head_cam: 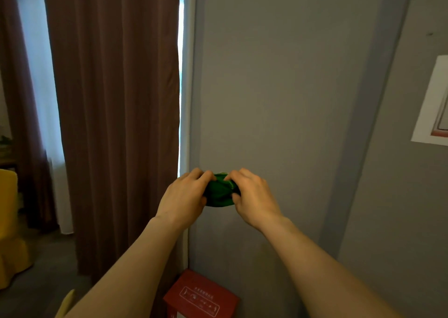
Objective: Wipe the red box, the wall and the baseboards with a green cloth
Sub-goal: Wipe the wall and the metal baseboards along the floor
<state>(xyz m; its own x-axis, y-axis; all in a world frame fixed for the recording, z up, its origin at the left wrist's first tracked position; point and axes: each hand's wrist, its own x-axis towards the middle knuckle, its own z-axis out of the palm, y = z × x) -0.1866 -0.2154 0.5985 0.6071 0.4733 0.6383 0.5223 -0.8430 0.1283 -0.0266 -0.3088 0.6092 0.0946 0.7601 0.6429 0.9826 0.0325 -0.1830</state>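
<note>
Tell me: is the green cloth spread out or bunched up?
Bunched up: the green cloth is a small wad pinched between the left hand and right hand.

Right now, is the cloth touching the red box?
No. Both hands, left hand and right hand, hold the cloth bunched up by the wall, well above the red box.

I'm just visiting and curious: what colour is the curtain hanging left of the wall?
The curtain is a dull brownish-maroon, plain, hanging in vertical folds, as the head view shows.
</note>
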